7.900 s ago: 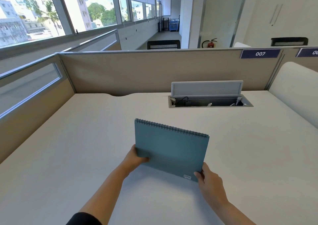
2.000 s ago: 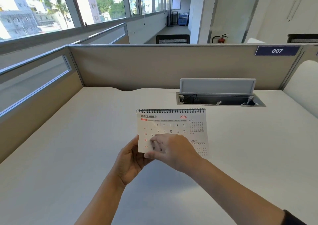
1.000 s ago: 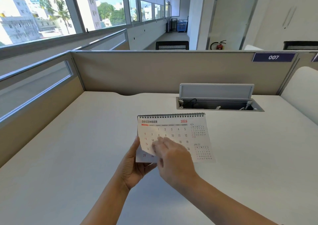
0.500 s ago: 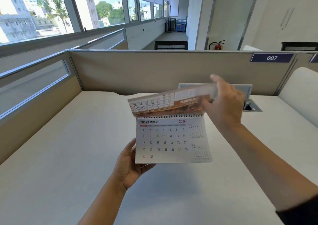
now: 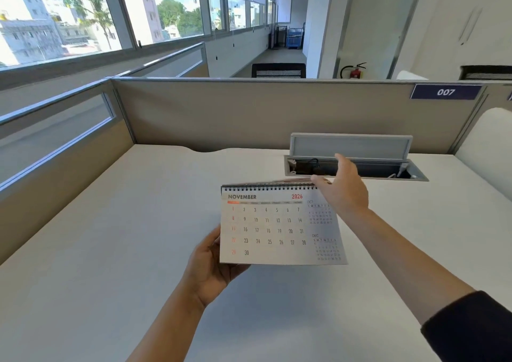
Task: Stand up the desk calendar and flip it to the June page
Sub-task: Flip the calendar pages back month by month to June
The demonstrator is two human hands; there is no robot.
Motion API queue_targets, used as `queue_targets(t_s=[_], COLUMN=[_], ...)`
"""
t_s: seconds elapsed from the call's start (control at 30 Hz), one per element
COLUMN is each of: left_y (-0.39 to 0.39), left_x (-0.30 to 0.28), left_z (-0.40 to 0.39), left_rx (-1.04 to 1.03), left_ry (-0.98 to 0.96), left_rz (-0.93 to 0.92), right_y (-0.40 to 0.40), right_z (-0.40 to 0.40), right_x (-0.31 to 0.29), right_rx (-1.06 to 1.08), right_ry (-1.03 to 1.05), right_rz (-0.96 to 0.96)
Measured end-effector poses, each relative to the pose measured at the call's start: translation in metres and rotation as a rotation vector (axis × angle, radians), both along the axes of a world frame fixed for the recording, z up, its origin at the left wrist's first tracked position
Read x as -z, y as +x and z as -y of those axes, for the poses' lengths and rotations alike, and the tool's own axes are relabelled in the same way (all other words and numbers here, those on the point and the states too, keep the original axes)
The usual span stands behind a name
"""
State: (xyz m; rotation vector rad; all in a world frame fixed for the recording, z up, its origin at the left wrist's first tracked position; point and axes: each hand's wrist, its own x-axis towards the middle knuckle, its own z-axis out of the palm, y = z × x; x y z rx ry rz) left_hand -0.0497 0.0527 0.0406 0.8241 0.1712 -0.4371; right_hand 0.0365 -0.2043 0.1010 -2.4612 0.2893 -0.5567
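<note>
A spiral-bound desk calendar is held in the air above the white desk, tilted towards me. Its front page reads NOVEMBER 2026. My left hand grips its lower left corner from behind, thumb at the left edge. My right hand is at the top right corner by the spiral. Its fingers lie flat on the turned-over page, which shows as a thin strip behind the binding, and its thumb points up, apart from the fingers. The calendar's back and stand are hidden.
An open cable box with a raised grey lid is sunk in the desk just behind my right hand. Beige partitions close the desk at the back and left. A white rounded panel stands at the right.
The December page has been lifted by my right hand and swung over the spiral to the back, so November now faces me. My left hand keeps its grip on the lower left corner.
</note>
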Motion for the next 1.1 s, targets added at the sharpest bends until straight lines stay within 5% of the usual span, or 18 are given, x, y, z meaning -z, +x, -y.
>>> queue_targets(t_s=[0.13, 0.27, 0.37, 0.6, 0.8, 1.0, 1.1], left_y=[0.002, 0.005, 0.005, 0.006, 0.007, 0.009, 0.009], left_x=[0.001, -0.001, -0.002, -0.003, -0.003, -0.002, -0.002], left_z=[0.001, 0.004, 0.005, 0.003, 0.004, 0.006, 0.005], left_rx=[0.011, 0.020, 0.039, 0.059, 0.051, 0.035, 0.031], left_ry=[-0.021, -0.011, -0.015, 0.040, 0.015, 0.041, 0.030], left_rz=[0.011, 0.018, 0.005, 0.009, 0.011, 0.000, -0.008], right_y=[-0.036, -0.088, -0.105, -0.100, -0.097, -0.108, -0.106], right_z=[-0.024, -0.075, -0.101, -0.105, -0.098, -0.081, -0.055], right_x=[-0.001, 0.002, 0.005, 0.008, 0.003, 0.003, 0.003], right_rx=[-0.237, -0.639, -0.724, -0.765, -0.738, -0.603, -0.451], right_ry=[0.011, -0.019, -0.084, -0.286, -0.258, -0.291, -0.394], right_rz=[0.125, -0.145, -0.247, -0.230, -0.216, 0.127, 0.151])
